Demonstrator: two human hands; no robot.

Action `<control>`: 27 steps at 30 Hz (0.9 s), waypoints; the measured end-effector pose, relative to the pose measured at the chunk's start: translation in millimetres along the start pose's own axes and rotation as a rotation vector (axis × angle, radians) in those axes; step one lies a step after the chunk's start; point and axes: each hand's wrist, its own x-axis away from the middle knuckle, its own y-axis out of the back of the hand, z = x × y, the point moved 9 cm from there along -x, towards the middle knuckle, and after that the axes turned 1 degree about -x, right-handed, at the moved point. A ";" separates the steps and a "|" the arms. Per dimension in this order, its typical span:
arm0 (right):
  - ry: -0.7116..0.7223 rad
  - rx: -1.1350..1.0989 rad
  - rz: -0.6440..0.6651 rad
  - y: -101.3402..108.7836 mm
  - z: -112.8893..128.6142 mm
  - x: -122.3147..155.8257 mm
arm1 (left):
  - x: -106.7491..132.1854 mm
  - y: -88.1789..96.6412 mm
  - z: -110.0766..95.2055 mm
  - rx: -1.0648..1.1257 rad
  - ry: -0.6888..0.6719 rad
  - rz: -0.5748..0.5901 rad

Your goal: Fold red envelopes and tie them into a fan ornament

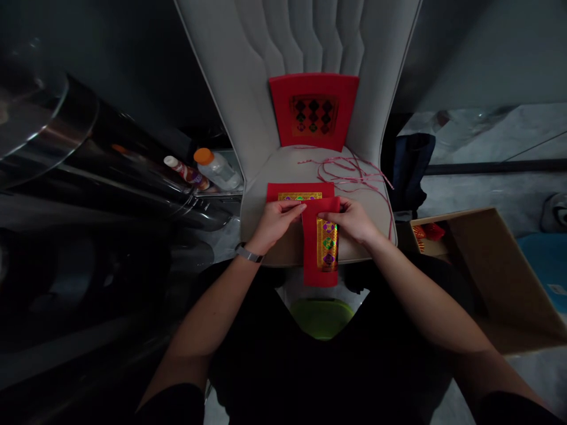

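Observation:
Between my hands hangs a red paper sheet with a gold foil pattern point(310, 254), bent or rolled lengthwise, its lower end past the chair's front edge. My left hand point(277, 221) pinches its upper left edge. With thumb and fingers, my right hand point(354, 219) grips the upper right side. Behind them, another red sheet point(272, 192) with a gold pattern lies on the seat, partly covered by my hands. A red stack or sheet with a dark foil square point(314, 82) leans against the backrest. Loose pink-red strings point(336, 171) curl over the right of the seat.
The pale padded chair point(257, 168) stands in front of my knees. At the left are an orange-capped bottle point(221, 171), a white-capped bottle point(195, 176) and a shiny dark cylinder point(75, 118). An open cardboard box point(491, 260) with red items stands right; a green container point(321, 319) is below.

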 end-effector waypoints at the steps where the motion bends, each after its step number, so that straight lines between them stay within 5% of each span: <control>1: -0.001 -0.002 0.002 -0.2 0.4 0.3 | 0.2 -0.4 -0.1 0.004 0.005 0.007; 27: -0.011 -0.034 0.027 -2.8 -1.2 -0.2 | -0.2 -3.3 3.1 -0.022 0.045 0.086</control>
